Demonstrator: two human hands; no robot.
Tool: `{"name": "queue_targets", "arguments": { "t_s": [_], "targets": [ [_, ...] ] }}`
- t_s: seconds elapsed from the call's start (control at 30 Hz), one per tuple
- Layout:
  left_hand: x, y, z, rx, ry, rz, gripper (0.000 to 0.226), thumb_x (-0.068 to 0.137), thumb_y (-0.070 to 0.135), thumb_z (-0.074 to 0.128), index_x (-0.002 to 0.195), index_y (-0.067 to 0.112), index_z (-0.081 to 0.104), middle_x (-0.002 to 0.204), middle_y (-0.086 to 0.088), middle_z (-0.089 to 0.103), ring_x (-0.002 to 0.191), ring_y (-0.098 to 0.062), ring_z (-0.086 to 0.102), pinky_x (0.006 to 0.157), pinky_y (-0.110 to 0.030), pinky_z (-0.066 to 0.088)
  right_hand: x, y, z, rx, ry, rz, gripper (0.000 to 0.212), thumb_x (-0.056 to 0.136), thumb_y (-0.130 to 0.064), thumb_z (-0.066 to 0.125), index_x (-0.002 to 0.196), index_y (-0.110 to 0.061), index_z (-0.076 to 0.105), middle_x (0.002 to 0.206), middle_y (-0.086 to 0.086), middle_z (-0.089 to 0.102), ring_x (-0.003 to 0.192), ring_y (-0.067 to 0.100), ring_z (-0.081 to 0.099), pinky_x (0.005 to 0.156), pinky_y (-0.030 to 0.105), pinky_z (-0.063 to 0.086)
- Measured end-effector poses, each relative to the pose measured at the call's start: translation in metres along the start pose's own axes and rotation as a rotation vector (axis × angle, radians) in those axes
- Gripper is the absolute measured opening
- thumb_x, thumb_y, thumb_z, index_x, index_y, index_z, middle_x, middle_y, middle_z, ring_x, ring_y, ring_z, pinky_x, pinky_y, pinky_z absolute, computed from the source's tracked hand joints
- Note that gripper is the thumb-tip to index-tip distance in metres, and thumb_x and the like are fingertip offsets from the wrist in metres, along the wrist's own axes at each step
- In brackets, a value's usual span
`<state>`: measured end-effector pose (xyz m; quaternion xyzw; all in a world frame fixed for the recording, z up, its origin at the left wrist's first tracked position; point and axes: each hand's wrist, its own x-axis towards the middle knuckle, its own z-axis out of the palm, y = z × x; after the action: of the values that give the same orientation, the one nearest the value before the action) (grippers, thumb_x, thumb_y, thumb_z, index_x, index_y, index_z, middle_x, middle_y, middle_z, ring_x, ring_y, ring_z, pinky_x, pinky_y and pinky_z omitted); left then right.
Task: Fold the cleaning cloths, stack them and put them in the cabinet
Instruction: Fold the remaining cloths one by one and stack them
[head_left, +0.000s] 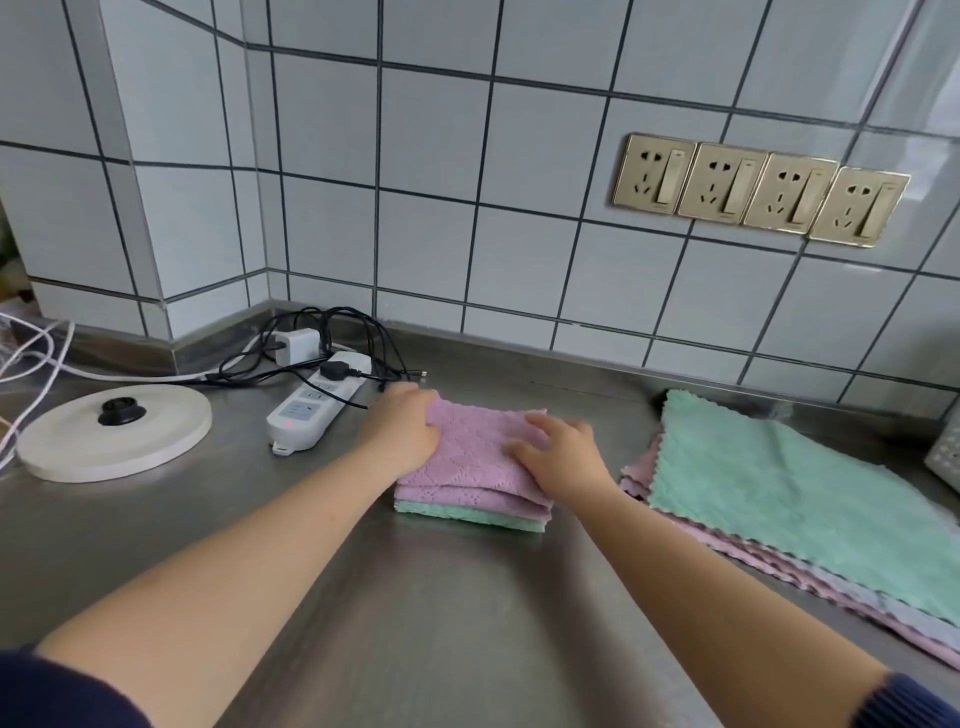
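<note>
Squaring pink cloth (475, 457) onto folded stack (470, 512): left hand (402, 431) pinches its far corner, right hand (563, 452) presses flat, fingers relaxed. Align edges, smooth outward before letting go

A grey stainless-steel counter (441, 613) carries a folded pink-and-green cloth stack (475, 486). Flat unfolded cloths (789, 499) lie right. A white power strip (311, 405) and round white kettle base (114, 431) lie left.

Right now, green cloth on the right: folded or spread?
Spread. The green cloth lies flat and open on top of the unfolded pile, all edges showing, no crease. Both hands are on the folded stack instead.
</note>
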<state>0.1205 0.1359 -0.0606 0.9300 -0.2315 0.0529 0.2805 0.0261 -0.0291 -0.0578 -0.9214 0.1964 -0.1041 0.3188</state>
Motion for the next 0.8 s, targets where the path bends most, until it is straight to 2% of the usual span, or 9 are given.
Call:
{"name": "queue_targets", "arguments": {
  "t_s": [0.03, 0.1, 0.2, 0.27, 0.33, 0.4, 0.53, 0.7, 0.8],
  "targets": [
    [0.000, 0.004, -0.003, 0.066, 0.042, 0.049, 0.048, 0.091, 0.012, 0.046, 0.139, 0.017, 0.043, 0.146, -0.006, 0.038, 0.132, -0.024, 0.037, 0.110, -0.035, 0.031, 0.000, -0.001, -0.001, -0.047, 0.056, -0.013, 0.050, 0.091, -0.036, 0.054, 0.138, -0.025, 0.045, 0.151, 0.007, 0.028, 0.136, 0.025, 0.034, 0.111, 0.034, 0.030],
    [0.000, 0.018, -0.006, 0.148, 0.086, 0.164, 0.052, 0.093, 0.010, 0.039, 0.144, 0.016, 0.034, 0.152, -0.002, 0.032, 0.139, -0.020, 0.030, 0.116, -0.040, 0.020, 0.001, -0.011, 0.000, -0.161, 0.147, -0.116, 0.048, 0.093, -0.033, 0.051, 0.139, -0.024, 0.044, 0.155, 0.004, 0.022, 0.142, 0.023, 0.023, 0.115, 0.040, 0.023],
    [-0.003, 0.035, 0.004, 0.296, -0.025, 0.236, 0.050, 0.095, 0.018, 0.038, 0.144, 0.015, 0.030, 0.148, -0.005, 0.038, 0.139, -0.022, 0.030, 0.116, -0.046, 0.016, 0.003, -0.033, 0.014, -0.300, 0.075, -0.261, 0.043, 0.095, -0.024, 0.042, 0.138, -0.025, 0.046, 0.153, 0.002, 0.030, 0.141, 0.021, 0.024, 0.115, 0.049, 0.017],
    [-0.004, 0.029, 0.014, 0.351, -0.157, 0.177, 0.047, 0.094, 0.023, 0.037, 0.141, 0.017, 0.034, 0.146, -0.003, 0.040, 0.137, -0.023, 0.028, 0.114, -0.051, 0.014, 0.003, -0.037, 0.026, -0.414, -0.072, -0.249, 0.045, 0.095, -0.024, 0.036, 0.140, -0.027, 0.041, 0.150, 0.001, 0.033, 0.140, 0.021, 0.025, 0.113, 0.055, 0.014],
    [-0.007, 0.017, 0.020, 0.326, -0.237, 0.108, 0.051, 0.096, 0.026, 0.029, 0.146, 0.019, 0.026, 0.155, 0.001, 0.023, 0.144, -0.018, 0.013, 0.115, -0.055, 0.005, 0.004, -0.030, 0.032, -0.438, -0.185, -0.196, 0.047, 0.097, -0.029, 0.027, 0.144, -0.032, 0.032, 0.153, -0.003, 0.026, 0.142, 0.018, 0.018, 0.111, 0.062, 0.008],
    [-0.009, 0.010, 0.021, 0.303, -0.252, 0.068, 0.054, 0.097, 0.031, 0.024, 0.150, 0.021, 0.014, 0.159, 0.006, 0.006, 0.146, -0.012, 0.000, 0.115, -0.056, -0.002, 0.004, -0.022, 0.032, -0.413, -0.202, -0.165, 0.049, 0.098, -0.036, 0.022, 0.146, -0.031, 0.025, 0.157, -0.005, 0.016, 0.145, 0.016, 0.009, 0.111, 0.064, 0.003],
    [-0.010, 0.007, 0.023, 0.233, -0.254, -0.053, 0.059, 0.096, 0.039, 0.024, 0.151, 0.022, 0.011, 0.159, 0.006, -0.002, 0.146, -0.012, 0.000, 0.115, -0.057, -0.006, 0.001, -0.017, 0.030, -0.414, -0.191, -0.073, 0.060, 0.094, -0.049, 0.022, 0.150, -0.027, 0.014, 0.160, -0.005, 0.002, 0.147, 0.015, -0.003, 0.112, 0.062, -0.001],
    [-0.017, 0.011, 0.022, 0.292, -0.197, -0.086, 0.058, 0.094, 0.043, 0.023, 0.149, 0.027, 0.015, 0.159, 0.008, 0.002, 0.146, -0.015, 0.011, 0.112, -0.061, -0.006, -0.005, -0.012, 0.028, -0.342, -0.123, 0.044, 0.068, 0.090, -0.057, 0.027, 0.149, -0.024, 0.020, 0.160, 0.000, 0.004, 0.146, 0.021, 0.008, 0.113, 0.061, 0.004],
    [-0.024, 0.019, 0.018, 0.362, -0.066, -0.027, 0.051, 0.092, 0.034, 0.030, 0.143, 0.028, 0.033, 0.155, 0.008, 0.024, 0.143, -0.011, 0.018, 0.111, -0.061, -0.006, -0.013, -0.010, 0.018, -0.350, -0.030, -0.035, 0.059, 0.092, -0.052, 0.034, 0.142, -0.021, 0.036, 0.154, 0.005, 0.028, 0.141, 0.023, 0.024, 0.114, 0.058, 0.008]
  ]
}}
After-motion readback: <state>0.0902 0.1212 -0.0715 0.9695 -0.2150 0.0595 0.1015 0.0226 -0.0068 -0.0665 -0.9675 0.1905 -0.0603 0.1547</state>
